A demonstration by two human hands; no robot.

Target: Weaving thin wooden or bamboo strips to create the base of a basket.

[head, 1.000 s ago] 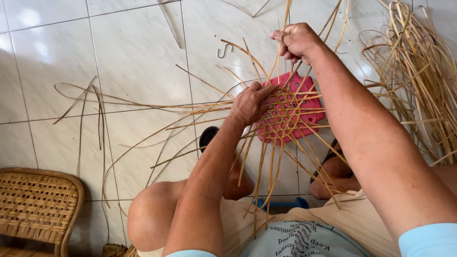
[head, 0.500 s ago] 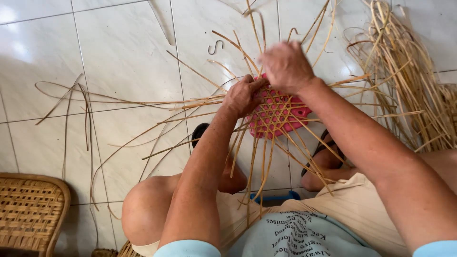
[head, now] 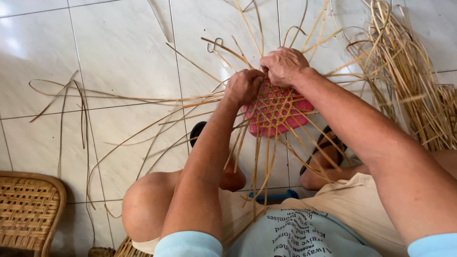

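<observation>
A flat open weave of thin cane strips [head: 273, 107] lies over a pink plastic board [head: 297, 112] above my knees. Long loose strip ends fan out from it across the tiled floor. My left hand [head: 243, 86] is closed on strips at the weave's far left edge. My right hand [head: 283, 65] sits just beside it at the far edge, fingers curled down pinching strips. The two hands touch each other over the weave.
A big heap of loose cane strips [head: 409, 71] lies at the right. A woven cane stool [head: 26, 212] stands at the lower left. A small metal hook [head: 214, 45] lies on the white tiles. My sandalled feet [head: 323, 152] rest under the board.
My right hand came down from holding strips high at the far side and now meets my left hand at the weave's edge. The view has shifted a little.
</observation>
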